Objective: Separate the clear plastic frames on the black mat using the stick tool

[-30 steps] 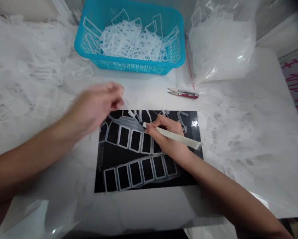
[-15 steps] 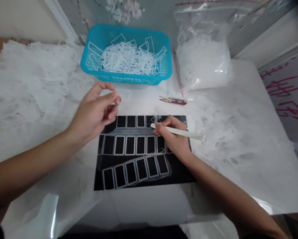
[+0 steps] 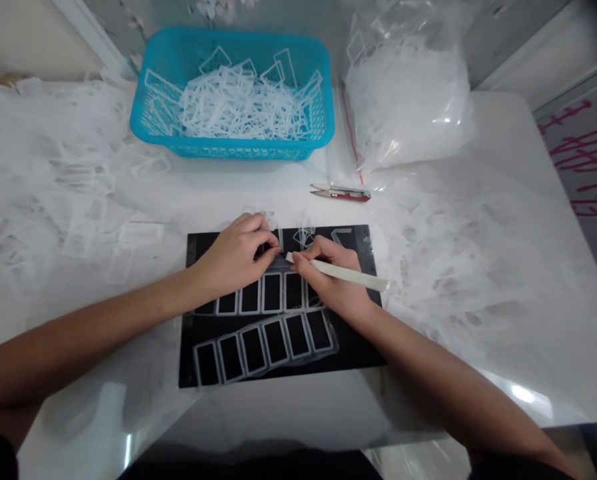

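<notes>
A black mat [image 3: 348, 347] lies in front of me with strips of joined white rectangular frames [image 3: 263, 343] on it. My left hand [image 3: 236, 257] rests on the upper strip, fingers curled and pinching at a frame near the mat's top edge. My right hand [image 3: 328, 277] grips a cream flat stick [image 3: 348, 275] like a pen, its tip beside my left fingertips. Small loose white scraps [image 3: 304, 235] lie just above the stick's tip.
A blue basket [image 3: 238, 143] filled with separated white frames stands at the back. A clear bag of white pieces [image 3: 408, 100] is to its right. Red-handled snips [image 3: 341, 193] lie behind the mat. Heaps of white plastic offcuts [image 3: 53, 167] cover the table's left side.
My left hand has come down from mid-air onto the upper strip and closed its fingers beside the stick's tip. My right hand has stayed in place with the stick.
</notes>
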{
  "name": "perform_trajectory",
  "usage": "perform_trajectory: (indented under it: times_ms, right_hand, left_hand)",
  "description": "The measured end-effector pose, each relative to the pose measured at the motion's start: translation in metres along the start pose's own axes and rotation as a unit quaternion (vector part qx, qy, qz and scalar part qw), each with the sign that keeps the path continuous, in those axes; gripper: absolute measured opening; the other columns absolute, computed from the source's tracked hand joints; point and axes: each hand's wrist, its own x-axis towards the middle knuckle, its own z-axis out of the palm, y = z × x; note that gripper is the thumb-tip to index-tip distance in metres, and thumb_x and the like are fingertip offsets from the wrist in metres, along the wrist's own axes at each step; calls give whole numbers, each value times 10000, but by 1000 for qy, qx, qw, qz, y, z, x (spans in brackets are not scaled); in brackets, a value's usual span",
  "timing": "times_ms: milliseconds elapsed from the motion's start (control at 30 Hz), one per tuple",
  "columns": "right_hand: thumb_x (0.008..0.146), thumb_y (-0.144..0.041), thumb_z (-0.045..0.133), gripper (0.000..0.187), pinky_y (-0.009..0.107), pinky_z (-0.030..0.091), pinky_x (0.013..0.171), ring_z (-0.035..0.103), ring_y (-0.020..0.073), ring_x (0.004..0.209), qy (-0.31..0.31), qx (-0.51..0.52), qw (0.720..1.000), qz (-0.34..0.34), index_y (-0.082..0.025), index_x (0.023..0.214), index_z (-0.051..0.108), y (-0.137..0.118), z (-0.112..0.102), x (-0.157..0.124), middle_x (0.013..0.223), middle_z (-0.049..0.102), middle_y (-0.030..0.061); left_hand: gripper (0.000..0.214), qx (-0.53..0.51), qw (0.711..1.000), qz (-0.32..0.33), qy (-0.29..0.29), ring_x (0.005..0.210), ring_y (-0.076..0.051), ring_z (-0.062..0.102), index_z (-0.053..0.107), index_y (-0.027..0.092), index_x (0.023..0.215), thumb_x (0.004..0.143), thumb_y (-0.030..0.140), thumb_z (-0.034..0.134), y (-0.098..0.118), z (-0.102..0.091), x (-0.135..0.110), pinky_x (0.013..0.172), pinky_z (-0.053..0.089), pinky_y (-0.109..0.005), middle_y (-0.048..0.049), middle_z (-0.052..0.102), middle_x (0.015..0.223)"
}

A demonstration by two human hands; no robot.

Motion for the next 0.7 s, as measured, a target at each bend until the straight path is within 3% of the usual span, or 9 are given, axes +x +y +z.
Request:
perform_trajectory:
  times_ms: [600,700]
  right_hand:
    - [847,-312,661,236,272,423,572,560,119,553,9,-8,1000,10,-211,658,561,-2,1,1,595,643,-25]
    - [842,-295,656,243,264,418,566,564,115,558,7,-9,1000,15,-212,646,539,-4,1,1,598,644,-28]
  left_hand:
    - [150,-6,1000,-18,-8,884,-206,552,636,157,836,922,205,523,4,3,-1,798,464,-337,-54,552,848]
    - [141,-52,998,-35,-11,877,-200,549,609,169,824,919,226,522,4,-1,2,801,459,-347,-51,555,863]
